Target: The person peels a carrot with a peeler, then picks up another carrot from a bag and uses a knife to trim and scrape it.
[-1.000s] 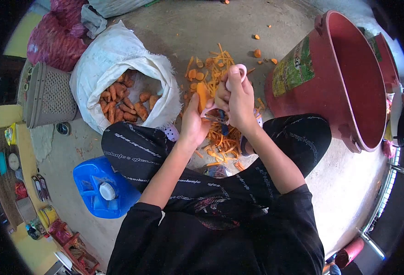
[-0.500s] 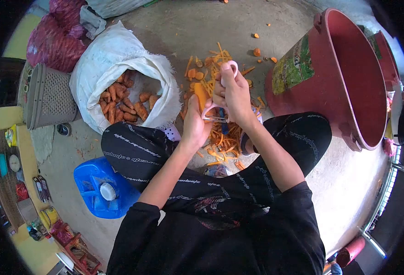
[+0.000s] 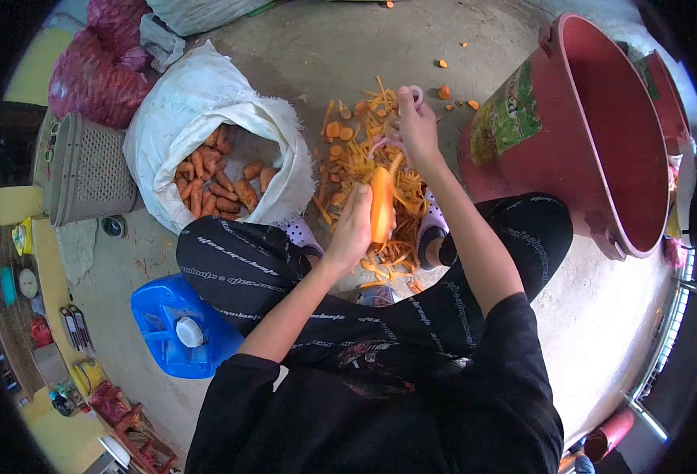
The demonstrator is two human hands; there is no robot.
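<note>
My left hand (image 3: pixel 352 231) is wrapped round a bright orange peeled carrot (image 3: pixel 381 207), which points away from me with its narrow end up. In my right hand (image 3: pixel 420 130) is a pale pink peeler (image 3: pixel 385 144); its ring handle end shows above my fist. The peeler's head lies just past the carrot's narrow end, over the peelings. Below both hands, a heap of orange carrot peelings (image 3: pixel 393 259) and cut ends covers the floor between my feet.
To the left, a white sack (image 3: pixel 176 103) lies open with unpeeled carrots (image 3: pixel 220 189) inside. A large red tub (image 3: pixel 502 162) stands on the right. Near my left knee is a blue jerrycan (image 3: pixel 155 316). A grey basket (image 3: pixel 99 166) and red mesh sacks (image 3: pixel 96 79) are farther left.
The peeler has moved away from the carrot, up and to the right with my right hand. My left hand has turned the carrot and brought it slightly right and lower.
</note>
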